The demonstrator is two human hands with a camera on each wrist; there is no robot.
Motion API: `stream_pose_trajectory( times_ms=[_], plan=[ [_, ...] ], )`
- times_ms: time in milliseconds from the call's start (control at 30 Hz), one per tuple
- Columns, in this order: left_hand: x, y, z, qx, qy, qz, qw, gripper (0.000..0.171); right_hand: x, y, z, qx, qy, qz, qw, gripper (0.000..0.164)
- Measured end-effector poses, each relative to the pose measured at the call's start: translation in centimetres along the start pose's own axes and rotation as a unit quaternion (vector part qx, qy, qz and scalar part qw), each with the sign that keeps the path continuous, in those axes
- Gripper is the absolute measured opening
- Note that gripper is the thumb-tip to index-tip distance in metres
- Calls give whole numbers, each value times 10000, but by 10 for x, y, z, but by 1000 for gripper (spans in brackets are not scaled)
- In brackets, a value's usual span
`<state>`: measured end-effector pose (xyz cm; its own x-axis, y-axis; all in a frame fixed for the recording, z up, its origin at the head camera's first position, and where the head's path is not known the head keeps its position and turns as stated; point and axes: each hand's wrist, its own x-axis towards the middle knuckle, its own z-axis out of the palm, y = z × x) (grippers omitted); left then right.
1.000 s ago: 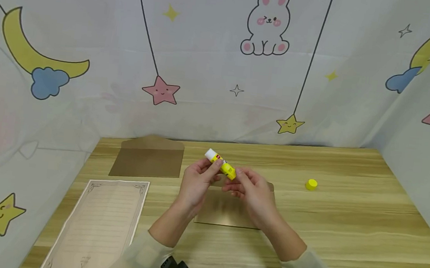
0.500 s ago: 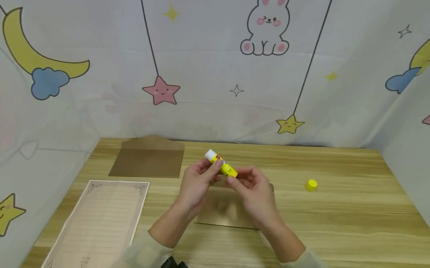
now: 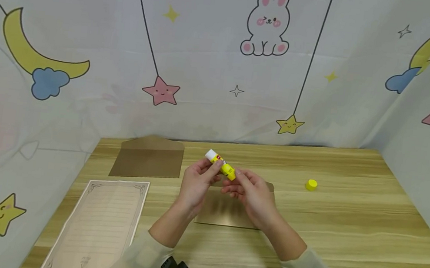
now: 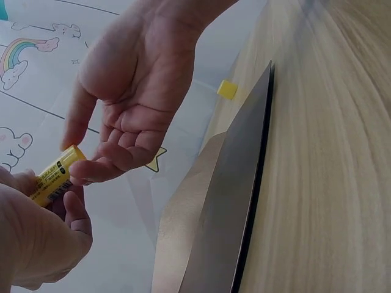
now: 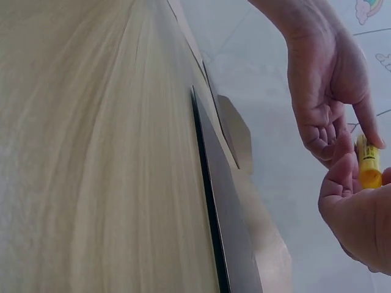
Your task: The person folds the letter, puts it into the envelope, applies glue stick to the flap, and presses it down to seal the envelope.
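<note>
A yellow glue stick point(image 3: 224, 166) with a white upper end is held tilted above the table. My left hand point(image 3: 196, 183) grips its barrel between thumb and fingers. At the lower end, the thumb and index finger of my right hand point(image 3: 253, 192) pinch the yellow base; its other fingers are curled below. The left wrist view shows the printed barrel point(image 4: 56, 178) between both hands, and the right wrist view shows its round base point(image 5: 370, 174). Beneath the hands lies a brown envelope point(image 3: 223, 209) with its flap raised, partly hidden by the right hand.
The yellow cap point(image 3: 311, 184) stands on the wooden table to the right. A second brown envelope point(image 3: 149, 162) lies at the back left, its flap unfolded. Lined letter paper point(image 3: 107, 219) with a decorated border is at the left. A printed curtain point(image 3: 214, 64) hangs behind the table.
My right thumb and fingers rolled round the glue stick's base, the thumb slipping down, then coming back up beside it. My left hand stays in place.
</note>
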<state>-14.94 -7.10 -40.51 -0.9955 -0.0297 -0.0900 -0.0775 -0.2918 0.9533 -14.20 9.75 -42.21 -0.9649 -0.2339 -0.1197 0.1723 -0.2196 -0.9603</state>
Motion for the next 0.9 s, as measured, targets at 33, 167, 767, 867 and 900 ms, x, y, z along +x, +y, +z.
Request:
stream_pose_trajectory(
  times_ms=[33, 167, 767, 867, 900],
  plan=[
    [0, 0, 0, 12, -11, 11, 10000, 33, 0, 0, 0, 53, -44, 31, 10000, 36],
    [0, -1, 0, -5, -17, 15, 10000, 33, 0, 2, -1, 28, -46, -144, 9999, 31],
    [1, -2, 0, -4, -11, 35, 10000, 31, -1, 0, 2, -20, 110, -117, 9999, 31],
    [0, -2, -1, 75, -2, 14, 10000, 34, -2, -1, 1, 158, 0, 64, 9999, 33],
    [-1, -1, -1, 81, -1, 19, 10000, 34, -2, -1, 1, 160, -12, 59, 9999, 32]
  ],
)
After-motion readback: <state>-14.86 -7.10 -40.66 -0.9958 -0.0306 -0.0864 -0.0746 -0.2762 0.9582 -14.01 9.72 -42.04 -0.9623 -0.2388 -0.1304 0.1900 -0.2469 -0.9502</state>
